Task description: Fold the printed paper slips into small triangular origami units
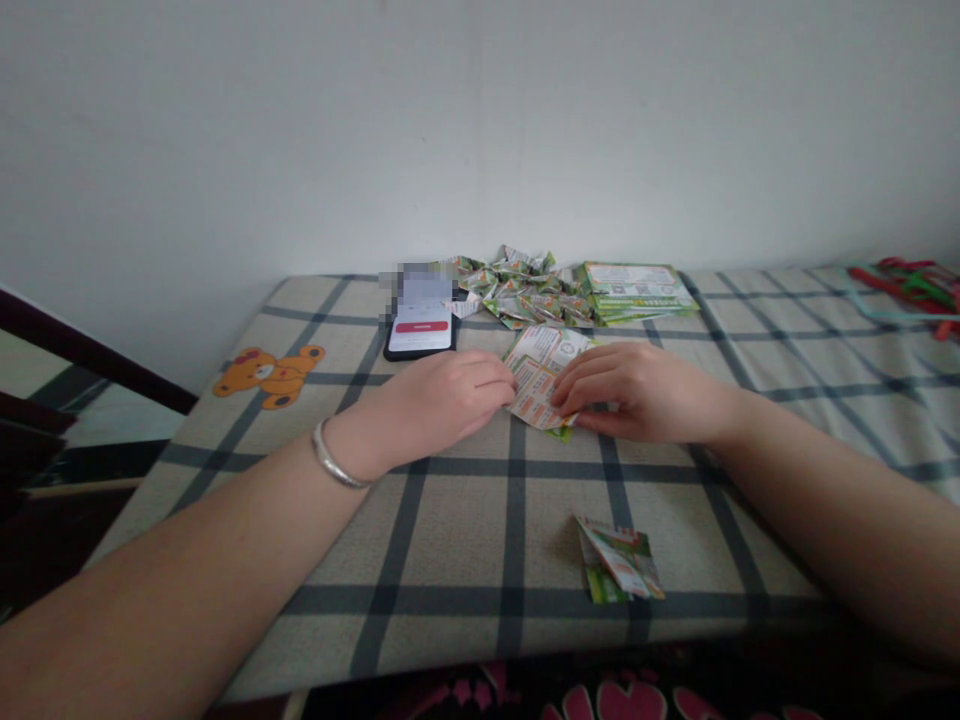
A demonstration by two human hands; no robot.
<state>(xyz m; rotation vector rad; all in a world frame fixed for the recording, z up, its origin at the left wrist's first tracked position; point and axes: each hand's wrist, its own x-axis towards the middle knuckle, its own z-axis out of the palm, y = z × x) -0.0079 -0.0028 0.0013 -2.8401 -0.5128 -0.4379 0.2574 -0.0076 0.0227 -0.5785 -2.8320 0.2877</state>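
Observation:
A printed paper leaflet, white with orange and green print, lies on the checked cloth between my hands. My left hand, with a silver bangle at the wrist, has its fingers curled together on the leaflet's left edge. My right hand presses its closed fingers on the leaflet's right side. Both hands hold the sheet down against the cloth. A folded leaflet piece rests nearer to me, apart from both hands.
A phone with a lit screen lies behind my left hand. A heap of folded paper pieces and a stack of flat leaflets sit near the wall. Red and green items lie far right. A bear print marks the cloth.

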